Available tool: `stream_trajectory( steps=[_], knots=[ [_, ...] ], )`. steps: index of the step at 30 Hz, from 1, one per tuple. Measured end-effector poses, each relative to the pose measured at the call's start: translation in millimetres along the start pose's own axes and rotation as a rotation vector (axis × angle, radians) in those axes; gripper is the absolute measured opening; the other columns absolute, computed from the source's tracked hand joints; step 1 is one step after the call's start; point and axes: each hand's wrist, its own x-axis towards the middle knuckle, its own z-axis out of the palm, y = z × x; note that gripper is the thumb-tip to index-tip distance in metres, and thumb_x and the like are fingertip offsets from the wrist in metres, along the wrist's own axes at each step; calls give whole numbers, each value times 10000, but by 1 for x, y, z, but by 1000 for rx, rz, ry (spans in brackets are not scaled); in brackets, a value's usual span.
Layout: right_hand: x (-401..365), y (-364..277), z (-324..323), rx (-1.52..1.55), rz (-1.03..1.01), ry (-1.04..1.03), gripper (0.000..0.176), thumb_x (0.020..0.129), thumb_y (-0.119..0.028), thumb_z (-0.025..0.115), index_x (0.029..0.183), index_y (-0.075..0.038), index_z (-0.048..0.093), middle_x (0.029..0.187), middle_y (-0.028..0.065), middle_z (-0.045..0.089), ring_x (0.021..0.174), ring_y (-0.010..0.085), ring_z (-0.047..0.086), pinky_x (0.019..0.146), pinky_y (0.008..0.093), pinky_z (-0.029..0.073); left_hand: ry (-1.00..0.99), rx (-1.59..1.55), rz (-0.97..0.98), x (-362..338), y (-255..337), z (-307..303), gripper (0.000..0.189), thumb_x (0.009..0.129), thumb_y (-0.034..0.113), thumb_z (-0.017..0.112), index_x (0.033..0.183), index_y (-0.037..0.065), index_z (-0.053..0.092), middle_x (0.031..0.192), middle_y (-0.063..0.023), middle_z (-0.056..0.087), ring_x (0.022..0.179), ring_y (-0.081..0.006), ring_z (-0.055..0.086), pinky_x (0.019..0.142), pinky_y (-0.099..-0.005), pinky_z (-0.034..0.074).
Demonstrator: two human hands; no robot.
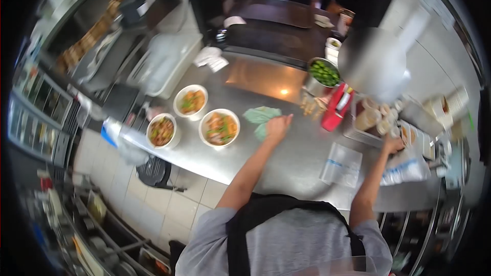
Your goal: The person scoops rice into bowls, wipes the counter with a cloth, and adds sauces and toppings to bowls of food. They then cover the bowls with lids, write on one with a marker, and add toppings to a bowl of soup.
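My left hand (277, 127) is closed on a crumpled green cloth (262, 114) lying on the steel counter (286, 166). Left of it stand three white bowls of food: a near one (220, 128) with meat and greens, one behind (191, 102), and one at the far left (163, 131). On the right, my right hand (393, 144) is at the corner of a basket (364, 134) of small lidded cups (369, 119). Its fingers look curled, but whatever is in them is too blurred to name.
A metal pot of chopped greens (324, 73) and a red dispenser-like object (337, 107) stand behind. Clear plastic bags (342, 164) lie near the front edge. Stacked paper bowls (446, 107) are at the right. A blurred pale lamp-like shape (376, 64) hangs above the counter.
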Motion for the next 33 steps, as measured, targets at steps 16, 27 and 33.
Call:
stream_trajectory(
  steps=[16,27,33],
  knots=[
    [-39,-221,-215,1174,-508,-332,579,814,-234,613,1277,-12,344,1166,127,490,1021,208,502,875,318,409,528,-768,-640,-81,-165,-223,587,818,194,575,1295,2,293,1293,-184,333,1180,-303,345,976,-428,278],
    [-305,-435,-273,1098,-1291,-1185,585,614,-206,750,1105,-82,456,1020,160,568,961,346,555,798,412,440,64,-1251,-689,-70,-191,-237,433,849,226,538,1258,113,452,1209,-34,508,1141,-144,410,921,-350,306],
    [-331,-464,-257,670,-1712,-756,489,611,-171,711,1064,-133,531,956,93,562,939,269,540,764,398,408,83,-1195,-711,-80,-213,-244,398,871,246,519,1248,127,471,1218,-46,503,1087,-136,458,874,-310,352]
  ],
)
